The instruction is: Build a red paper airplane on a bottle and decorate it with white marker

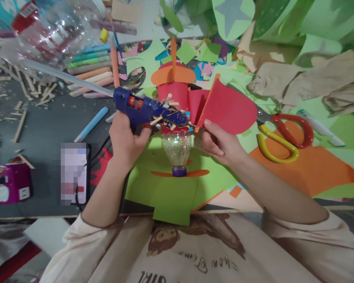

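My left hand [125, 139] is wrapped round the grip of a blue hot glue gun [144, 108], whose nozzle points right at a paper craft. The craft is a small clear bottle [177, 147] with a purple cap [179, 171], neck toward me, wrapped in red paper [177, 94] with an orange top piece [173, 74]. My right hand [221, 143] pinches the lower edge of a red rounded paper flap [228, 108] attached to the craft. Bits of wood sticks cling to the gun's tip.
Red and yellow scissors [283, 137] lie right of the craft on orange paper [312, 169]. Green paper sheets [165, 192] lie under the bottle. Coloured chalk sticks [91, 67], a clear plastic bottle [56, 27] and wood splinters sit at the left. A magenta box [13, 184] is near the table's edge.
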`<action>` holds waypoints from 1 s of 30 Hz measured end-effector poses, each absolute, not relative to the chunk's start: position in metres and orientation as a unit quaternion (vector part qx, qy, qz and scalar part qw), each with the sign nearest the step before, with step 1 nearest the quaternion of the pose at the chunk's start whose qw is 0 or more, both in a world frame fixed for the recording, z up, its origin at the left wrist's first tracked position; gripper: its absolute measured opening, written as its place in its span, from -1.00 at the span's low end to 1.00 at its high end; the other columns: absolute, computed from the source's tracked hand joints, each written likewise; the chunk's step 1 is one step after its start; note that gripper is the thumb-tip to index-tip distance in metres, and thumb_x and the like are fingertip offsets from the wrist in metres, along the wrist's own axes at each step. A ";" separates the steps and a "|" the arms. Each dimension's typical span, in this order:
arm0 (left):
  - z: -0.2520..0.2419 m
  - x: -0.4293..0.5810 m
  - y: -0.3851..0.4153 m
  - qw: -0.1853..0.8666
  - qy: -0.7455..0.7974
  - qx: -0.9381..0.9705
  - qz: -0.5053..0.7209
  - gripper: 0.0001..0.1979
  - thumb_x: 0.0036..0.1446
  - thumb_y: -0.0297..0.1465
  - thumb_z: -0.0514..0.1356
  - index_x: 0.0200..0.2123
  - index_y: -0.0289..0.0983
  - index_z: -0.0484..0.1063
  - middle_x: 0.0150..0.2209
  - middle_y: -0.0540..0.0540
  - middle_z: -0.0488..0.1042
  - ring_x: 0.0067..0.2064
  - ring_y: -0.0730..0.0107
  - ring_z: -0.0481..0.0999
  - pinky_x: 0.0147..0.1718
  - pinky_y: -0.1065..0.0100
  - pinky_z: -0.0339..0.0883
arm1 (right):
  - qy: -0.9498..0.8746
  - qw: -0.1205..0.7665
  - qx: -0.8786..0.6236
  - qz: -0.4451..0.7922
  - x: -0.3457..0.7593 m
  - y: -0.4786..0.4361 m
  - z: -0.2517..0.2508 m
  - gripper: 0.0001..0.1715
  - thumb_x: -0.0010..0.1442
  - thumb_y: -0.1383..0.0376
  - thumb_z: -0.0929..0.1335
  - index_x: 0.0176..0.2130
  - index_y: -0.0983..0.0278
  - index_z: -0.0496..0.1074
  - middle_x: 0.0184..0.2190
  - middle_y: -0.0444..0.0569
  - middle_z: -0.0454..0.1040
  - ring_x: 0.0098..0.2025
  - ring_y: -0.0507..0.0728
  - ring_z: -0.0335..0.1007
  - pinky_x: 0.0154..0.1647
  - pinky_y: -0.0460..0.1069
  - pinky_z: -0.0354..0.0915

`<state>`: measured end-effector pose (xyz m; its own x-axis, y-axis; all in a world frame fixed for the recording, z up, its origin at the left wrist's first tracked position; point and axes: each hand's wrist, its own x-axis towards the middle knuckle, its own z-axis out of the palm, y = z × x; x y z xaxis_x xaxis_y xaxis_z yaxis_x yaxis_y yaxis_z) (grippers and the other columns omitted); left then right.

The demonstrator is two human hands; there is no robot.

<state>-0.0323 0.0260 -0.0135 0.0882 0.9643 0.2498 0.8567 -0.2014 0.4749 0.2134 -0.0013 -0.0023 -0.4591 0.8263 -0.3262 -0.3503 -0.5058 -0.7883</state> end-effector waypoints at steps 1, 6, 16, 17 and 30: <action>-0.015 -0.033 0.027 0.106 0.618 0.729 0.275 -0.62 0.01 -0.25 0.18 -0.06 -0.19 0.34 -0.17 -0.18 0.50 -0.03 -0.02 0.54 0.19 -0.03 0.28 | -0.331 0.374 -0.357 0.789 0.213 -0.001 -0.003 -0.17 0.11 -0.19 0.39 -0.84 0.23 0.08 -0.93 -0.29 -0.16 -0.83 -0.13 -0.19 -0.80 -0.12 -0.23; -0.016 -0.032 0.028 0.101 0.600 0.731 0.308 -0.59 -0.03 -0.26 0.19 -0.05 -0.17 0.33 -0.16 -0.18 0.48 -0.04 -0.04 0.53 0.20 -0.04 0.26 | -0.337 0.374 -0.352 0.789 0.213 -0.002 -0.003 -0.18 0.15 -0.16 0.38 -0.83 0.24 0.09 -0.93 -0.28 -0.14 -0.83 -0.13 -0.18 -0.80 -0.13 -0.23; -0.018 -0.036 0.030 0.087 0.612 0.715 0.327 -0.59 -0.06 -0.22 0.19 -0.09 -0.15 0.29 -0.19 -0.16 0.47 -0.05 -0.02 0.52 0.04 0.00 0.39 | -0.364 0.352 -0.367 0.780 0.214 -0.002 -0.003 -0.13 0.16 -0.19 0.36 -0.86 0.24 0.07 -0.92 -0.25 -0.14 -0.81 -0.13 -0.13 -0.77 -0.11 -0.19; -0.018 -0.036 0.030 0.085 0.612 0.714 0.328 -0.59 -0.06 -0.23 0.19 -0.10 -0.15 0.29 -0.19 -0.15 0.47 -0.05 -0.01 0.52 0.05 0.00 0.39 | -0.366 0.350 -0.368 0.780 0.214 -0.003 -0.003 -0.13 0.16 -0.19 0.35 -0.86 0.24 0.07 -0.92 -0.25 -0.14 -0.81 -0.13 -0.13 -0.76 -0.11 -0.18; -0.014 -0.034 0.028 0.100 0.624 0.707 0.318 -0.60 -0.01 -0.23 0.19 -0.06 -0.14 0.27 -0.16 -0.17 0.47 0.01 -0.01 0.51 0.07 0.01 0.39 | -0.372 0.330 -0.386 0.777 0.214 -0.003 -0.003 -0.13 0.13 -0.21 0.35 -0.87 0.23 0.07 -0.92 -0.24 -0.12 -0.81 -0.13 -0.13 -0.75 -0.10 -0.20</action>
<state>-0.0342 0.0283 -0.0140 0.0187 0.9456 0.3248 0.8184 -0.2010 0.5383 0.2140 -0.0034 -0.0026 -0.4838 0.8001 -0.3546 -0.2251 -0.5053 -0.8330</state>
